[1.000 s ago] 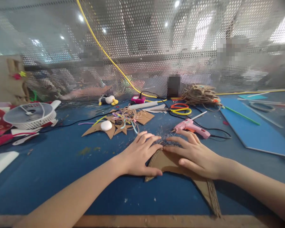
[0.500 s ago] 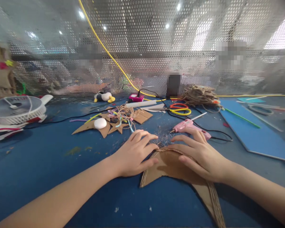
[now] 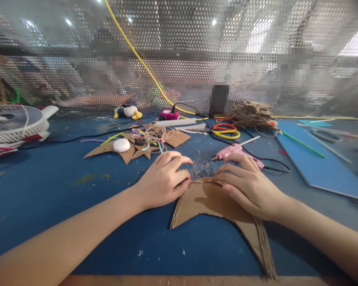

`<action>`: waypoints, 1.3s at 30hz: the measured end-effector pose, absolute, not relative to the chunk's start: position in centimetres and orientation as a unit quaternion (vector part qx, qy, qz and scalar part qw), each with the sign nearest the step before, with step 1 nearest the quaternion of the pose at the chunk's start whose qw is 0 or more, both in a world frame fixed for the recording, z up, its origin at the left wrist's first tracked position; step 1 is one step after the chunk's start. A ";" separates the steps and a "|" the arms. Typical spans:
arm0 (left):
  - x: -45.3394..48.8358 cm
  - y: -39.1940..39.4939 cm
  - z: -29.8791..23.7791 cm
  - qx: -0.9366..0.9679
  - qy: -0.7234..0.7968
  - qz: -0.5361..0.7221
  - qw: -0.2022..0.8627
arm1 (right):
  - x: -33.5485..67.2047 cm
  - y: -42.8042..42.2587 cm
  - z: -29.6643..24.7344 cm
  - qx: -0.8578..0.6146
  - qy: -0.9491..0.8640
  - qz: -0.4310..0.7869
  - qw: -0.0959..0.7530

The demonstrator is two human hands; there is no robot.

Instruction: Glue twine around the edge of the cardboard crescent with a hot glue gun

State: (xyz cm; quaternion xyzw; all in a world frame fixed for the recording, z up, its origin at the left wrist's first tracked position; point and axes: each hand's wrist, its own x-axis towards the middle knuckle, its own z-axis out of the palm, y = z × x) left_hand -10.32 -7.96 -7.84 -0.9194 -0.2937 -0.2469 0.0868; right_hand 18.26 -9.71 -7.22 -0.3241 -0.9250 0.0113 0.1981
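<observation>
A curved, crescent-like cardboard piece (image 3: 207,198) lies flat on the blue table, rows of brown twine (image 3: 176,214) running along its outer edge. My left hand (image 3: 167,178) is at the upper left of that edge, fingers bent against the twine-lined rim and the thumb hidden. On the right side, my right hand (image 3: 250,184) grips the cardboard, its thumb on the face and fingers along the outer rim. Just beyond the right fingers lies a pink hot glue gun (image 3: 240,155), its nozzle pointing left.
Scissors (image 3: 226,133) with red and yellow handles lie behind the glue gun. Cardboard scraps with a white stone-like piece (image 3: 121,145) and tangled twine (image 3: 155,133) sit back left. A twine bundle (image 3: 253,115), blue board (image 3: 322,163) and white spool (image 3: 18,123) are farther out.
My left thumb has gone from over the cardboard to out of sight, and the left fingers have curled in at the rim. The view has tipped slightly, showing the table's front edge.
</observation>
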 end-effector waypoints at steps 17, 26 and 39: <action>-10.5 -7.2 -8.4 -0.904 -0.347 -0.238 0.080 | 18.0 -10.6 -6.6 -0.221 -0.963 0.122 0.093; -10.5 -6.9 -8.5 -0.897 -0.369 -0.237 0.063 | 18.0 -9.5 -7.0 -0.295 -0.937 0.038 0.184; -10.5 -7.4 -8.2 -0.918 -0.334 -0.212 0.008 | 23.0 -4.4 -9.5 -0.634 -0.756 -0.143 0.074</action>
